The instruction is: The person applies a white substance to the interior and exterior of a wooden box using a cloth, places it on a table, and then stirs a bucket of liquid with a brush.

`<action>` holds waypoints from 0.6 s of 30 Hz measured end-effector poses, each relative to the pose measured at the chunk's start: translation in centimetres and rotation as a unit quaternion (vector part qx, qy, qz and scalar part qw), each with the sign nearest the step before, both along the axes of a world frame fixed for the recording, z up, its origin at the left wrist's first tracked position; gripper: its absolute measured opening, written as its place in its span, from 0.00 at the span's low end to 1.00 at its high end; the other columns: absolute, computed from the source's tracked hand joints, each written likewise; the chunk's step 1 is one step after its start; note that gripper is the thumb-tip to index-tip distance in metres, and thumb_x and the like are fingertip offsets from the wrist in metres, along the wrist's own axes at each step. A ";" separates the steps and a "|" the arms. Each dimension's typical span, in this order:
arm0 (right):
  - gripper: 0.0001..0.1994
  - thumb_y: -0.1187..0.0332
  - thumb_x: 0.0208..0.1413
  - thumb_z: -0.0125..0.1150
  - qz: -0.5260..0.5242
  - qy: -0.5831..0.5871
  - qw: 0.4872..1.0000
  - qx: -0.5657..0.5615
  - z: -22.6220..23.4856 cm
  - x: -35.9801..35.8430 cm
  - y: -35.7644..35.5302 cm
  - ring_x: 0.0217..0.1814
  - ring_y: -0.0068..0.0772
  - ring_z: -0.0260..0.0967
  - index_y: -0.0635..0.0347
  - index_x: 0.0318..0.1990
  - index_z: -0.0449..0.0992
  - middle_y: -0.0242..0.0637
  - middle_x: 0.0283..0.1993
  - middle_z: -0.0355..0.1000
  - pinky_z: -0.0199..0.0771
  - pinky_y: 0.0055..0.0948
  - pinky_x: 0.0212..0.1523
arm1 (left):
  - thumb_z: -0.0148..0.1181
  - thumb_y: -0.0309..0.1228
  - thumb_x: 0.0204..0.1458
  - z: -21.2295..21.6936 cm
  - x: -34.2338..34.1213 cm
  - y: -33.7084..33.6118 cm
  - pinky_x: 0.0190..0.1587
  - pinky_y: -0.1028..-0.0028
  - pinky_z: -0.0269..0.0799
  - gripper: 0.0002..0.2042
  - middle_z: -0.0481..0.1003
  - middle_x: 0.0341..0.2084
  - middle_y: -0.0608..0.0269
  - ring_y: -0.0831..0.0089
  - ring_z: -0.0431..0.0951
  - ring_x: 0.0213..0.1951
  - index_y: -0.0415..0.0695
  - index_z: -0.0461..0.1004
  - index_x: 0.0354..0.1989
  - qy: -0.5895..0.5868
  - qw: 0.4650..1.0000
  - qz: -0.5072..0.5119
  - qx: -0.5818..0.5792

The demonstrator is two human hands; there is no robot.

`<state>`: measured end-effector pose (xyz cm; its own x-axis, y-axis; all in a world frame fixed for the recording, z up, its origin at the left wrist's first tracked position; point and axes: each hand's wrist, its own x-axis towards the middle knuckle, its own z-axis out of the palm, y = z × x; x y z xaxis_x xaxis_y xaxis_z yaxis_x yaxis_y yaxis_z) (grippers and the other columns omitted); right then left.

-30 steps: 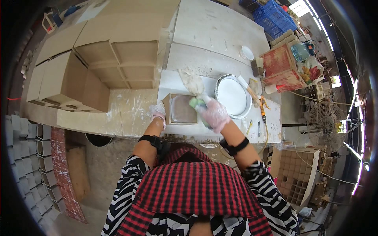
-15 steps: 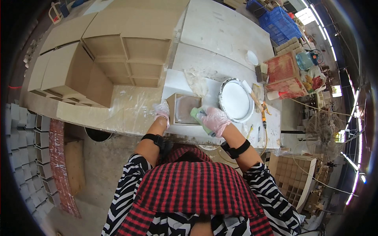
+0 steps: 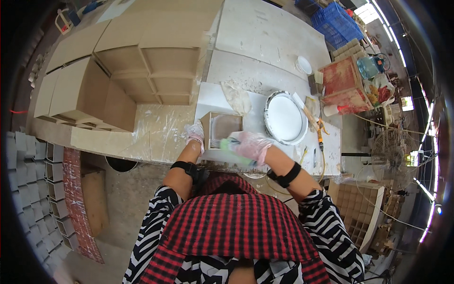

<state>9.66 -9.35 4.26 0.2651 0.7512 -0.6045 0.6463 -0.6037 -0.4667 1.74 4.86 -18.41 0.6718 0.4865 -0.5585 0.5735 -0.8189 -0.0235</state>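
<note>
A small open box (image 3: 227,124) of brown board, with a greyish bottom, lies near the front edge of the white-smeared table. My left hand (image 3: 195,133), in a thin white glove, grips its left wall; some fingers are hidden. In my gloved right hand (image 3: 253,146) is a pale green sponge (image 3: 230,147), closed in the fingers and blurred by motion. It is over the box's lower right corner. Right of the box stands a round tub (image 3: 285,117) of white paint with a smeared rim.
Stacked brown board boxes (image 3: 118,102) fill the table's left side. A crumpled cloth (image 3: 236,98) lies behind the small box. A flat brush (image 3: 306,113) and an orange-fitted hose (image 3: 321,137) lie right of the tub. Farther right are a red-stained crate (image 3: 343,83) and a blue basket (image 3: 336,23).
My right hand has shifted slightly left and down with the sponge, from the box's right wall toward its lower corner. The left hand stays at the left wall.
</note>
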 end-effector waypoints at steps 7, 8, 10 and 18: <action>0.12 0.61 0.48 0.53 0.125 -0.249 0.948 0.154 -0.4 -0.8 1.6 0.38 0.41 0.70 0.51 0.40 0.73 0.40 0.39 0.70 0.70 0.39 0.36 | 0.51 0.34 0.51 -0.1 0.7 0.4 0.53 0.59 0.62 0.21 0.63 0.55 0.64 0.70 0.59 0.59 0.50 0.63 0.56 0.057 0.998 -0.011 -0.009; 0.11 0.62 0.48 0.52 0.155 -0.270 0.936 0.162 -1.3 -1.4 1.8 0.39 0.41 0.70 0.51 0.40 0.72 0.39 0.38 0.70 0.70 0.39 0.36 | 0.51 0.34 0.51 -0.1 0.7 0.3 0.53 0.59 0.62 0.22 0.62 0.55 0.64 0.70 0.59 0.59 0.50 0.63 0.56 0.060 0.998 -0.019 -0.007; 0.09 0.64 0.49 0.51 0.216 -0.307 0.908 0.185 -2.7 -2.5 1.9 0.39 0.41 0.70 0.50 0.38 0.72 0.38 0.38 0.69 0.70 0.39 0.35 | 0.52 0.34 0.51 -0.3 0.5 0.4 0.52 0.59 0.62 0.22 0.62 0.55 0.64 0.69 0.60 0.59 0.50 0.63 0.56 0.066 0.998 -0.024 -0.002; 0.08 0.67 0.45 0.52 0.287 -0.286 0.910 0.094 -0.8 -2.4 3.0 0.37 0.44 0.71 0.55 0.33 0.73 0.42 0.33 0.70 0.70 0.39 0.35 | 0.53 0.36 0.50 -0.4 0.3 0.3 0.51 0.58 0.63 0.23 0.62 0.56 0.64 0.69 0.60 0.58 0.51 0.62 0.57 0.061 0.998 -0.029 0.002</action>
<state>7.21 -6.39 3.46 0.0275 0.9407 -0.3382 0.9993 -0.0348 -0.0157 2.06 5.14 -18.84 0.6258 0.4517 -0.6359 0.5184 -0.8500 -0.0936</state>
